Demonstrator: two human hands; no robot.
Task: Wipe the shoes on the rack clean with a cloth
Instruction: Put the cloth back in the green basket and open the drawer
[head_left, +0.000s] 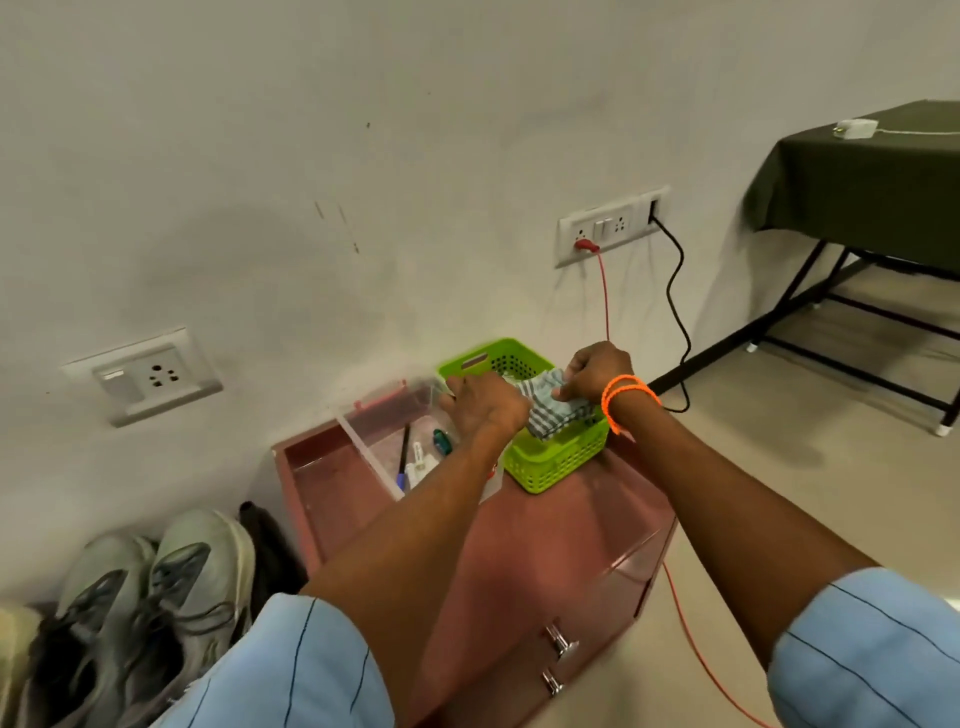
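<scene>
A grey-and-white striped cloth (551, 410) lies folded over the green plastic basket (556, 462) on top of a reddish cabinet. My right hand (597, 371) grips the cloth's right side from above. My left hand (485, 408) is at the cloth's left edge, fingers curled onto it, partly hiding it. A pair of grey-green sneakers (150, 592) sits at the lower left, toes toward the wall, with another pale shoe (13, 654) cut off at the frame edge.
A clear plastic box (363, 447) with a pen and small items stands left of the basket on the cabinet (561, 551), which has two metal handles. A red cable and a black cable run from wall sockets. A table with a dark green cloth (862, 176) stands at the right.
</scene>
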